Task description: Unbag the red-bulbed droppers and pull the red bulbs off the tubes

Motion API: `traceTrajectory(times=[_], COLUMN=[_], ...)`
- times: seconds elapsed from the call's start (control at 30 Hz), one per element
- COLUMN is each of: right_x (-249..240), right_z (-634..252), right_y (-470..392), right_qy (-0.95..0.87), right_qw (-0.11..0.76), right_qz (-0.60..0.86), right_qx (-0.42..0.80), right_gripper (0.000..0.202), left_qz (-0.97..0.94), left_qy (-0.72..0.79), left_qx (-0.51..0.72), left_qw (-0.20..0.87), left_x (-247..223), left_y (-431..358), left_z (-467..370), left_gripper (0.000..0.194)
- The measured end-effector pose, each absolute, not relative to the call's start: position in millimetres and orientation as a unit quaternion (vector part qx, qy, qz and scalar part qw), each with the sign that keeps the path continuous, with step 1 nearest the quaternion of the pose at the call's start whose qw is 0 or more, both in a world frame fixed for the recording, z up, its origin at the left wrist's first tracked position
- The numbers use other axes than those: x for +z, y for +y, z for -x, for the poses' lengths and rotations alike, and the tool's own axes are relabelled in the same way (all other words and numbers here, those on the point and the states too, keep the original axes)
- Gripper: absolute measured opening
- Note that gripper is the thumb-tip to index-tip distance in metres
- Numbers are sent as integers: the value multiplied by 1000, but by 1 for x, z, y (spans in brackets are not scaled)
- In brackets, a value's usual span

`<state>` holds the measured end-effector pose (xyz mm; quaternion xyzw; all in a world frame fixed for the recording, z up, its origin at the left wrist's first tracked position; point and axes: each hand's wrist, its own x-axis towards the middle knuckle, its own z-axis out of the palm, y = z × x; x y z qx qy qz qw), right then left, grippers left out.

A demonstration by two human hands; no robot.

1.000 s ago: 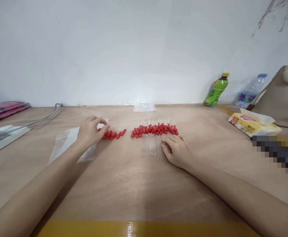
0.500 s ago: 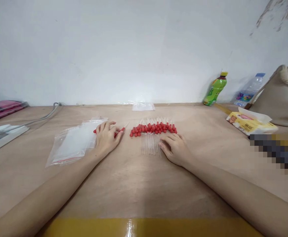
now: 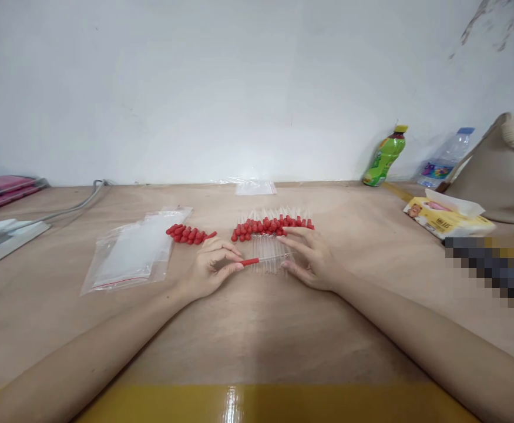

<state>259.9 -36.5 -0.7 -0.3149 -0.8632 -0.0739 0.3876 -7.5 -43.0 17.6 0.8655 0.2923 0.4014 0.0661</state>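
My left hand (image 3: 215, 267) pinches a dropper's red rubber bulb (image 3: 250, 261), with its clear thin tube pointing right. Near the tube's tip is my right hand (image 3: 312, 258), its thumb and fingers apart; any small thing between them cannot be made out. Several clear tubes (image 3: 265, 267) lie side by side under the held dropper. Just behind them lies a row of red-bulbed droppers (image 3: 269, 225), tubes toward the wall. A pile of loose red bulbs (image 3: 189, 234) rests behind my left hand.
Clear zip bags (image 3: 131, 252) lie on the left of the brown table (image 3: 239, 341), another small bag (image 3: 255, 188) by the wall. At right stand a green bottle (image 3: 385, 157), a water bottle (image 3: 446, 158), a tissue pack (image 3: 448, 217) and a beige bag (image 3: 494, 170). A cable (image 3: 78, 208) runs at left.
My left hand has moved right from the bulb pile, bringing a red bulb over the clear tubes. A clear tube now extends from it toward my right hand, whose fingers have spread.
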Motion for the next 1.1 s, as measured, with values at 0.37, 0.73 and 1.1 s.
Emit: traceTrajectory(times=[0.37, 0.73, 1.1], right_x=[-7, -3, -6], right_z=[-247, -234, -228], right_y=[-37, -47, -44], right_qy=[-869, -878, -881], right_qw=[398, 395, 395], right_qz=[278, 264, 253], right_qx=[-93, -57, -60], right_gripper=[9, 15, 17], left_qz=[-879, -900, -905], left_qy=[276, 220, 192], left_qx=[388, 365, 362], left_qw=[38, -96, -111], left_x=[12, 7, 1], left_y=[-41, -38, -37], left_z=[-1, -13, -16], left_gripper=[27, 17, 18])
